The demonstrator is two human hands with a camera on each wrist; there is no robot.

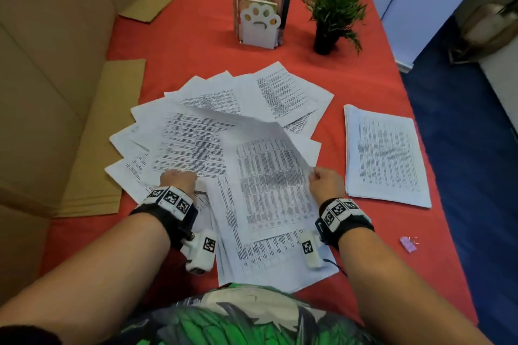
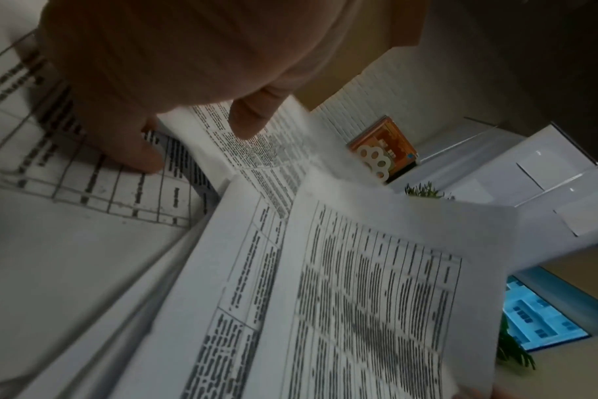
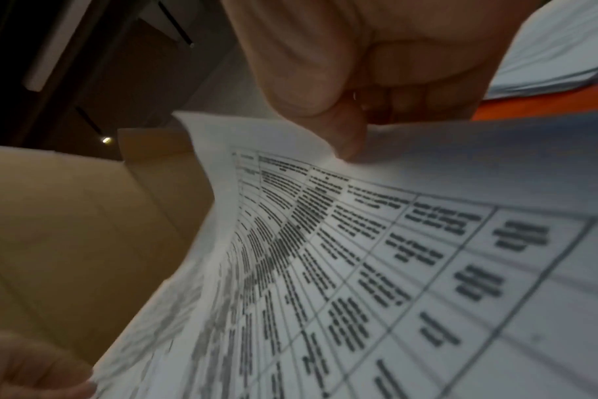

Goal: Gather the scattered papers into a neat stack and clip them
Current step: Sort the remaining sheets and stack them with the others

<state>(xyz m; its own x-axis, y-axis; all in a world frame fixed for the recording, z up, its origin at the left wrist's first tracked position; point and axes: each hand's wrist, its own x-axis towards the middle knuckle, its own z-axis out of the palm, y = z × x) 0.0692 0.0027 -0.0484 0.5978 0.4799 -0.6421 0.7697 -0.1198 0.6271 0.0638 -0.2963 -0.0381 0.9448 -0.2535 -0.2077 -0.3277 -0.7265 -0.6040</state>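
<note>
Several printed sheets [image 1: 201, 131] lie fanned out over the red table [image 1: 196, 36]. My right hand [image 1: 314, 175] pinches the right edge of one table-printed sheet [image 1: 269, 171] between thumb and fingers, and that sheet arches up off the pile; the right wrist view shows the same pinch [image 3: 352, 145] on the sheet [image 3: 393, 243]. My left hand [image 1: 179, 176] sits curled on the pile's near left part. In the left wrist view its thumb [image 2: 253, 121] lies on a sheet's edge [image 2: 222, 127] with a finger [image 2: 134, 154] beneath, pressing on the paper below. A small pink clip [image 1: 408, 244] lies at the near right.
A squared-up stack of papers [image 1: 384, 154] lies right of the fan. At the back stand books in a paw-shaped bookend [image 1: 259, 22] and a potted plant [image 1: 333, 11]. Cardboard sheets [image 1: 95, 148] and a big box [image 1: 42, 64] line the left. The table's right edge drops to blue floor.
</note>
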